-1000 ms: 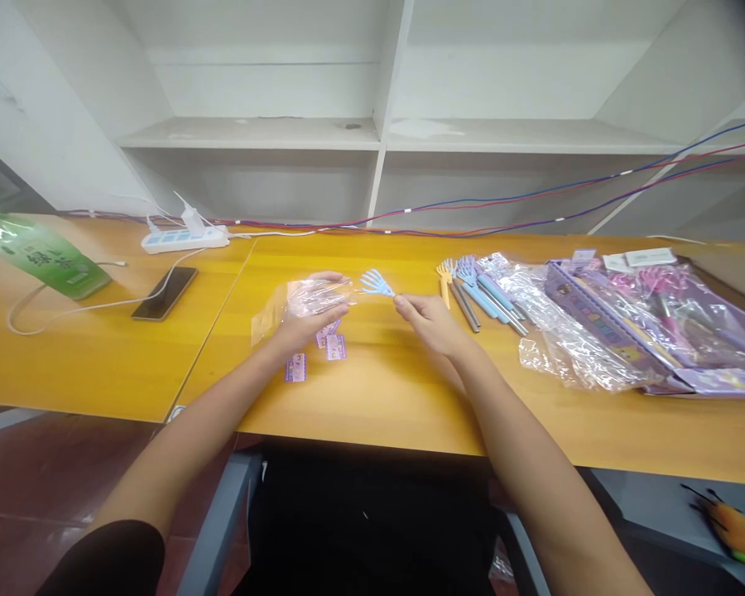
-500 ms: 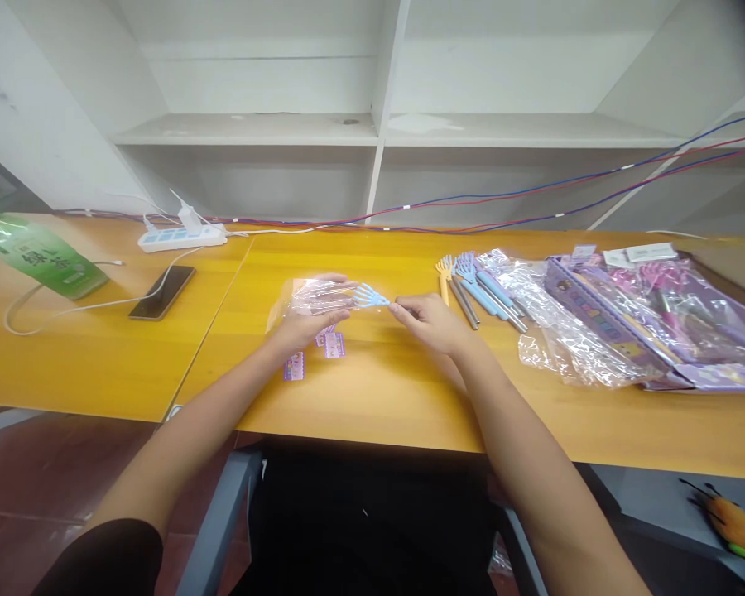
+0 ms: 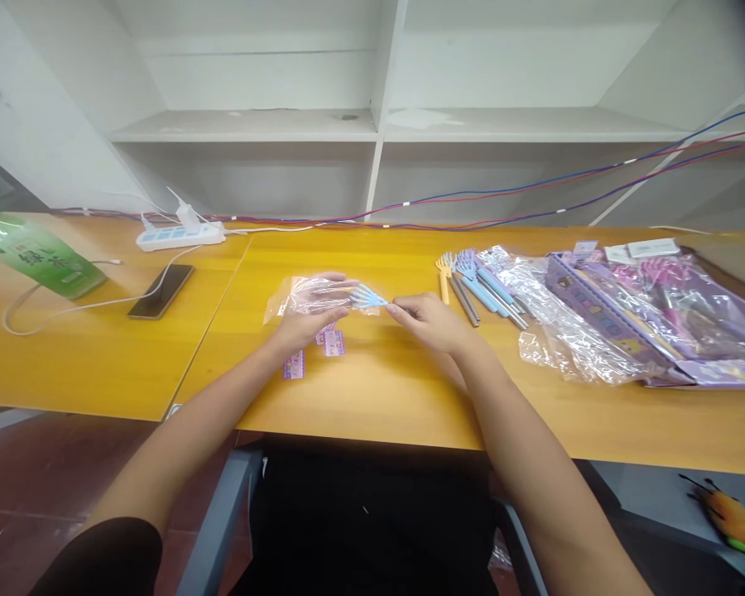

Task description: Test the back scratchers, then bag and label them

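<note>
My right hand pinches a light-blue claw-shaped scratcher near the base of its tines, which point left. My left hand is at a clear plastic bag, its fingers spread under or inside the film and its thumb apart. The tines touch or enter the bag's right end; which of the two is unclear. Small purple printed cards lie just below my left hand, with another card nearer the front edge.
Right of my hands lie several scratchers, clear plastic bags and a purple display box. On the left are a phone, green bottle and power strip. White shelves stand behind.
The blue tines have shifted slightly left, toward my left hand, and the plastic bag's left end has changed shape a little. Both hands stay nearly in place.
</note>
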`<state>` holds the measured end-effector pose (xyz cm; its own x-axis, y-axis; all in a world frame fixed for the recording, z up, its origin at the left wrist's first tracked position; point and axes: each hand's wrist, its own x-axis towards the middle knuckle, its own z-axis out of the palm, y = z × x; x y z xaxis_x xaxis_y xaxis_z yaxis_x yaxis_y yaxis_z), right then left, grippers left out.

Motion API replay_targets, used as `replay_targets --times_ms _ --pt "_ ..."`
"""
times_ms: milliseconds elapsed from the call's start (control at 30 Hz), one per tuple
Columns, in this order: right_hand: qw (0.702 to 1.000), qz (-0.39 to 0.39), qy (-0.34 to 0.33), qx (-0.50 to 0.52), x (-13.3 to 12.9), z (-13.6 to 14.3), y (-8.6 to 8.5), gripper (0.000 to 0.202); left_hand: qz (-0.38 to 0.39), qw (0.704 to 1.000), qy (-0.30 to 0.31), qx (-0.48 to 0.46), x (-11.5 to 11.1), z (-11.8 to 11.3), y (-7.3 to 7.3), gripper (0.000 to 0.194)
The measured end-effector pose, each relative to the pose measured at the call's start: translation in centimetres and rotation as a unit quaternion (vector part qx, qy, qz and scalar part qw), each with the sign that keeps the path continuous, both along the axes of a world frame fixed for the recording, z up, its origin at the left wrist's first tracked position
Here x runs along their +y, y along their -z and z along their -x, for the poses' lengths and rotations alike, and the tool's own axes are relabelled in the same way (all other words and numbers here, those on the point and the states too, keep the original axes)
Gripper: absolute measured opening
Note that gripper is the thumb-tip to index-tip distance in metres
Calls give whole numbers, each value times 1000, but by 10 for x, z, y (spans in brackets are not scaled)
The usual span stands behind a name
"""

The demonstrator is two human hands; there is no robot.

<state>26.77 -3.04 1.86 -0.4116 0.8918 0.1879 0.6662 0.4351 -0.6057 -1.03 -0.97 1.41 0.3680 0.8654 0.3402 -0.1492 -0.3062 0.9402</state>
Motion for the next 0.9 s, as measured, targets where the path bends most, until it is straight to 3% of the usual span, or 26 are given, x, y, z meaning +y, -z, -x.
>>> replay_targets --times_ms 167,400,600,900 --pt "1000 1 0 -1 0 0 0 56 0 1000 -1 15 -2 0 -4 60" --pt "1000 5 -12 0 -3 5 -2 56 15 1000 25 7 1 -3 5 68" --pt "1000 17 -8 12 -4 13 0 58 25 999 36 7 -1 -5 13 62" --pt "999 30 -13 30 -6 24 3 50 48 999 0 15 0 -14 24 56"
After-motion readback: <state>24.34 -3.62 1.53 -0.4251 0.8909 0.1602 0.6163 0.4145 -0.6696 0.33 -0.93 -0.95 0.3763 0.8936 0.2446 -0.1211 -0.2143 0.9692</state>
